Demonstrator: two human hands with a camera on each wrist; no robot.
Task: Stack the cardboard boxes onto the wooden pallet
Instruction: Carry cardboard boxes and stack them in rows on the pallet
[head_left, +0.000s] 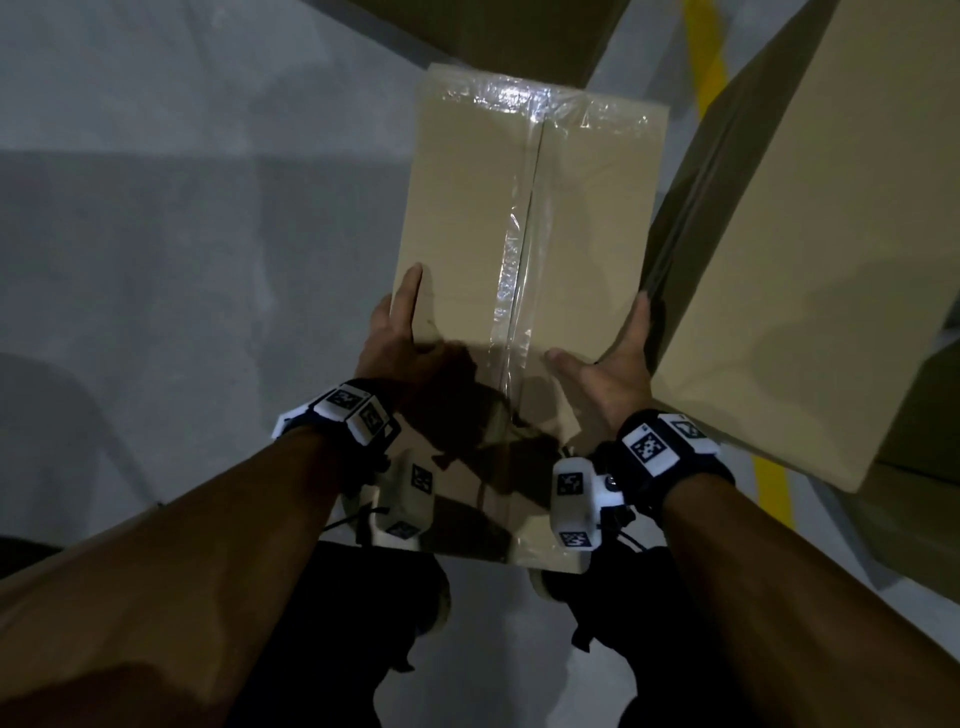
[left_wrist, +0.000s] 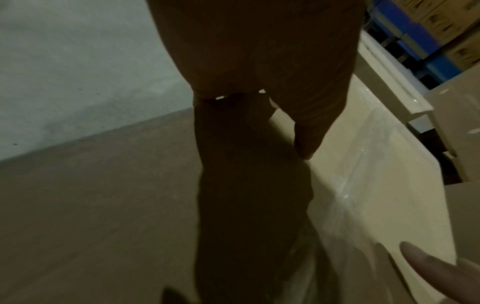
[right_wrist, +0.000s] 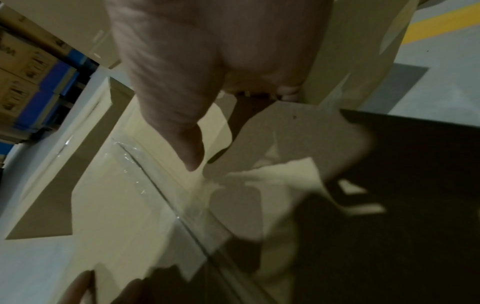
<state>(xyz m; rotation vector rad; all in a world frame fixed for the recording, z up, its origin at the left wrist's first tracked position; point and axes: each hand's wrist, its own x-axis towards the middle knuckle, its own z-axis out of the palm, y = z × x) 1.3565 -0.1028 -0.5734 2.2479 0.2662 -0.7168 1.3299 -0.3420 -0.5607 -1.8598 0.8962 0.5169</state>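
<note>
I hold a tan cardboard box (head_left: 519, 208), sealed with clear tape along its top seam, out in front of me above the floor. My left hand (head_left: 400, 332) grips its near left edge, thumb on the top face and fingers down the side. My right hand (head_left: 613, 358) grips the near right edge the same way, close to a bigger box. The left wrist view shows the left hand (left_wrist: 259, 61) dark against the box top (left_wrist: 363, 164). In the right wrist view the right hand (right_wrist: 182, 72) lays its thumb on the taped top (right_wrist: 116, 195). No wooden pallet is in view.
A larger cardboard box (head_left: 805, 234) stands close on the right, almost touching the held one. Another box (head_left: 519, 31) lies just beyond its far end. Grey floor (head_left: 182, 208) spreads to the left, with a yellow line (head_left: 709, 62) at right. Blue racking with cartons (right_wrist: 39, 92) stands farther off.
</note>
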